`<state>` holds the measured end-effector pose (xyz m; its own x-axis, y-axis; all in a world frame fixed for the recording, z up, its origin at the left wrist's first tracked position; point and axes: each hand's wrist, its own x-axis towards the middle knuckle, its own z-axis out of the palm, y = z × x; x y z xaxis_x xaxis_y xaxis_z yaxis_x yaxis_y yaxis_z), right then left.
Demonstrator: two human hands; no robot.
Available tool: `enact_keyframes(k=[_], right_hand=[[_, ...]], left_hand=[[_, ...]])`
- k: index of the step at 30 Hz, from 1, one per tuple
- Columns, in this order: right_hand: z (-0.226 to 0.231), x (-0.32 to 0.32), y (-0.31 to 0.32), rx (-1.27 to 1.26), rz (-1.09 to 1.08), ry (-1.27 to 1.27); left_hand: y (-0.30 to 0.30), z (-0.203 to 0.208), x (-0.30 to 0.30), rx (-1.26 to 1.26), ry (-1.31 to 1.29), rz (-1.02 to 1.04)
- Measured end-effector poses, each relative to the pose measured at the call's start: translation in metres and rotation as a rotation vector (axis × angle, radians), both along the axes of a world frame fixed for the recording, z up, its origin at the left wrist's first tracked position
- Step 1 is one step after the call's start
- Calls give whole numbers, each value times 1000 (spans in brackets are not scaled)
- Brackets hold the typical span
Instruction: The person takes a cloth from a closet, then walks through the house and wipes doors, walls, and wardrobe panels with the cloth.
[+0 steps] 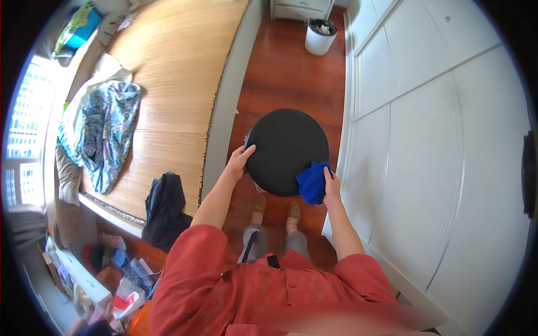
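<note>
A round black stool seat (pixel 286 148), smooth on top, is in front of me above the floor. Whether legs are under it I cannot see. My left hand (pixel 241 159) grips its left edge, with the thumb on top and the other fingers hidden beneath. A bunched blue cloth (pixel 312 183) lies over the seat's lower right edge. Closed on that cloth is my right hand (pixel 332 187), its thumb on the cloth's right side.
A bed with a woven mat (pixel 174 73) runs along the left, bearing a patterned blanket (pixel 109 129) and a dark garment (pixel 165 204). White cabinet doors (pixel 414 123) line the right. A white bin (pixel 320 42) stands ahead on the reddish wooden floor (pixel 280 73). Clutter (pixel 126 274) fills the lower left.
</note>
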<state>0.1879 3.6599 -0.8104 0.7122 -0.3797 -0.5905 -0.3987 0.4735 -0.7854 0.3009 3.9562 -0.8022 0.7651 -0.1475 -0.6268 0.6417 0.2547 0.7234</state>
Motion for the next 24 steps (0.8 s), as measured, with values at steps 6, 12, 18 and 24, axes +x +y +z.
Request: enact_keyframes(k=[6,12,18,24], right_hand=[[-87,1,26,33,-12,64],[-64,14,42,-128,127,110],[32,10,35,-233,157,-33],[159,-57,59,-227,134,-97]], left_hand=[[11,-95,26,129,38,-74],[31,-96,29,514,-140,-156],[-33,12,-27,350,-274,-626],[-68,124,-94,-144,-74,-797]])
